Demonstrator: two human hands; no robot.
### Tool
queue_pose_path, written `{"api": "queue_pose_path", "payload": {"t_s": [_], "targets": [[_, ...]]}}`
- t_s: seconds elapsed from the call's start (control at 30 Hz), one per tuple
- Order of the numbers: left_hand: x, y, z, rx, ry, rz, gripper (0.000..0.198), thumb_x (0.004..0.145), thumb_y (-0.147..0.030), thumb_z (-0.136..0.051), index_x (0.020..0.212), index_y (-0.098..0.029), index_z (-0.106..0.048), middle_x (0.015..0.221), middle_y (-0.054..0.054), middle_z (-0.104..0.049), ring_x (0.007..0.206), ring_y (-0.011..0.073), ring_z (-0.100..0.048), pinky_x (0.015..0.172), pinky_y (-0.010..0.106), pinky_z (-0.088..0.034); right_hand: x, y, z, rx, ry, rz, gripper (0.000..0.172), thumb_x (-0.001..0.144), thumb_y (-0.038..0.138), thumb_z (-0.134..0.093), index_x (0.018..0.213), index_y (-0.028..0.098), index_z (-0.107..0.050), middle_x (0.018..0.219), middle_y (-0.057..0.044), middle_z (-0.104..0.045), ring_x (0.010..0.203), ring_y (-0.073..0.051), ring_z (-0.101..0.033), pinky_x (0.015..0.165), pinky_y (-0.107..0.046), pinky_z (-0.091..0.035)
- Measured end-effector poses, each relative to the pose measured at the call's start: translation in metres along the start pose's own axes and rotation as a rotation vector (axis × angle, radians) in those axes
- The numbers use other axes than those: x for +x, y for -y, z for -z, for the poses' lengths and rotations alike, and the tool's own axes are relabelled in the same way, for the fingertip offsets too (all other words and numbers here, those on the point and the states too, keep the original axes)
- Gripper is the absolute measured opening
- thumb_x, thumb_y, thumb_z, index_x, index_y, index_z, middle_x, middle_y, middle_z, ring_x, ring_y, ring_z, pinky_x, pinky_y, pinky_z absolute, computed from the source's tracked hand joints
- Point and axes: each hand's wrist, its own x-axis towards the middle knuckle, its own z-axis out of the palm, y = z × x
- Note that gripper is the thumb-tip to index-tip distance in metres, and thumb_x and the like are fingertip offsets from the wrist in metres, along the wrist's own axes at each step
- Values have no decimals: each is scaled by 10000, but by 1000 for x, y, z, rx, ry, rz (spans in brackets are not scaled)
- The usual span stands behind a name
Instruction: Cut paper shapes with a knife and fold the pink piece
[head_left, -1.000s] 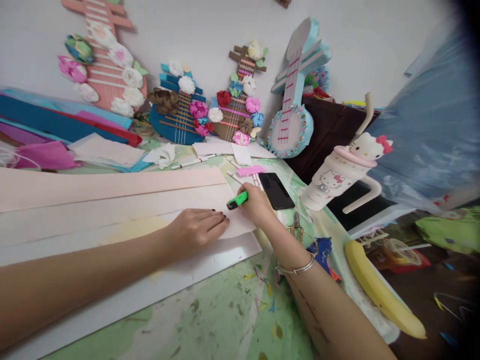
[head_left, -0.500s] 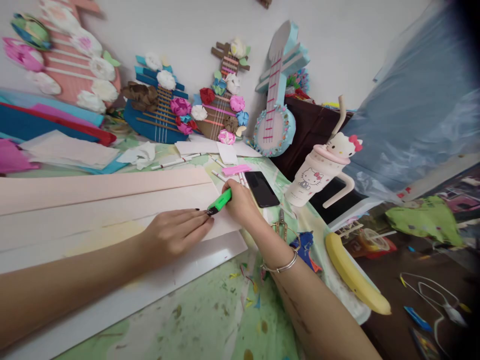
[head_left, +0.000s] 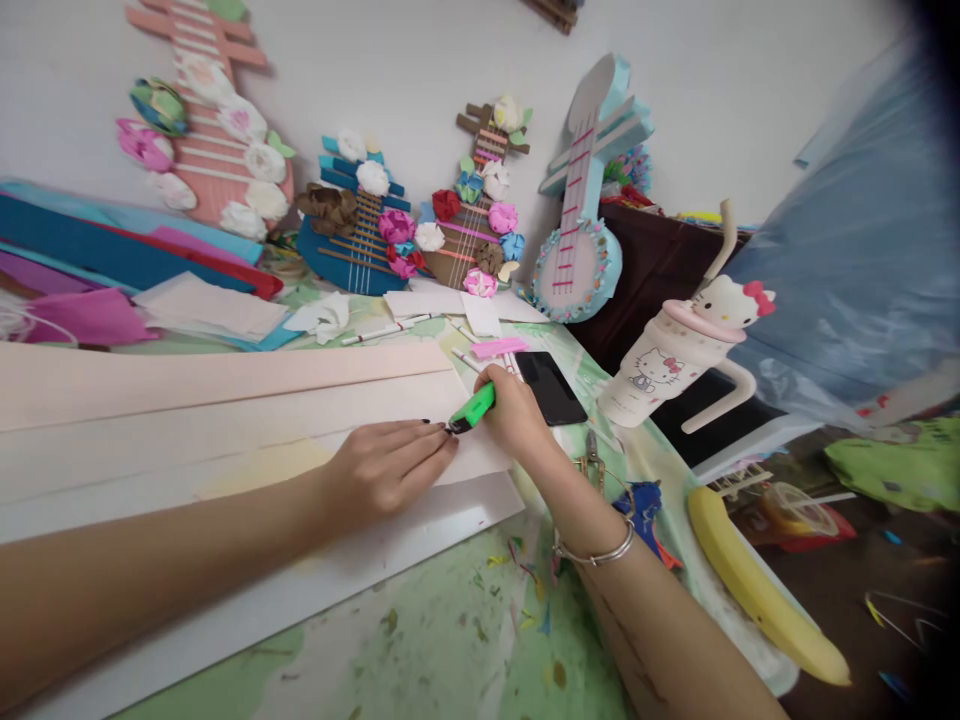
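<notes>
My right hand [head_left: 514, 408] is closed around a green utility knife [head_left: 474, 408], whose black front end points left and down at the board. Flat on the pale board [head_left: 375, 400] lies my left hand [head_left: 394, 468], its fingers stretched out and their tips beside the knife's front end. The blade itself is too small to make out. The board's layers run off the left side of the view, a peach strip [head_left: 225, 385] along the far edge. Just beyond my right hand is a black phone [head_left: 551, 388]. Scissors [head_left: 592, 465] lie partly behind my right forearm.
A Hello Kitty tumbler [head_left: 664, 360] and a banana [head_left: 765, 585] stand and lie at the right. Flower-decorated paper instruments, including a blue one [head_left: 337, 255] and a light-blue one [head_left: 577, 260], lean on the wall. Coloured paper [head_left: 90, 315] is piled at back left.
The whole scene has shifted right and slightly down as the head view turned left. Both hands keep much the same position on the board, with the knife still in the right one.
</notes>
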Motion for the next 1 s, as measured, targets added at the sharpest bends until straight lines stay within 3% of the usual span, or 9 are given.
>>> {"api": "queue_pose_path", "payload": {"t_s": [0.13, 0.3, 0.4, 0.5, 0.63, 1.0], "targets": [[5, -1, 3, -10, 3, -21, 197, 931, -83, -470, 1052, -89, -626, 923, 108, -737, 885, 190, -713, 801, 316, -609, 1, -1, -4, -2, 25, -31, 245, 696, 21, -498, 839, 214, -547, 795, -30, -611, 792, -207, -548, 661, -273, -323], [13, -3, 7, 0, 40, -71, 179, 922, -48, -456, 988, -62, -622, 849, 105, -739, 781, 189, -721, 680, 286, -617, 5, -9, -17, 142, 11, -72, 129, 710, 148, -597, 773, 216, -508, 770, -20, -587, 771, -201, -532, 653, -266, -323], [14, -4, 6, 5, -8, -66, 168, 905, -43, -482, 989, -58, -627, 838, 106, -735, 783, 195, -721, 681, 291, -616, 6, -11, -21, 200, 12, -44, 184, 653, 62, -533, 750, 217, -508, 745, 4, -579, 743, -182, -527, 652, -258, -334], [11, -4, 5, 8, 50, -72, 174, 891, -40, -499, 1001, -49, -633, 860, 118, -735, 817, 206, -720, 699, 295, -615, 6, -12, -20, 246, 22, -17, 245, 613, 20, -465, 752, 216, -511, 725, 22, -560, 739, -168, -521, 647, -247, -348], [6, -5, -1, 0, -32, -44, 201, 904, -53, -463, 1010, -59, -634, 865, 125, -732, 801, 209, -717, 687, 313, -616, 6, -13, -19, 302, 27, 6, 246, 601, 34, -450, 755, 218, -507, 691, 36, -522, 704, -158, -494, 620, -236, -345], [7, -6, -3, 38, 19, -44, 207, 914, -38, -426, 946, -67, -629, 822, 113, -726, 742, 196, -714, 635, 308, -615, 6, -13, -19, 363, 11, 16, 249, 574, 71, -435, 760, 221, -502, 673, 32, -510, 674, -160, -480, 604, -237, -333]]}}
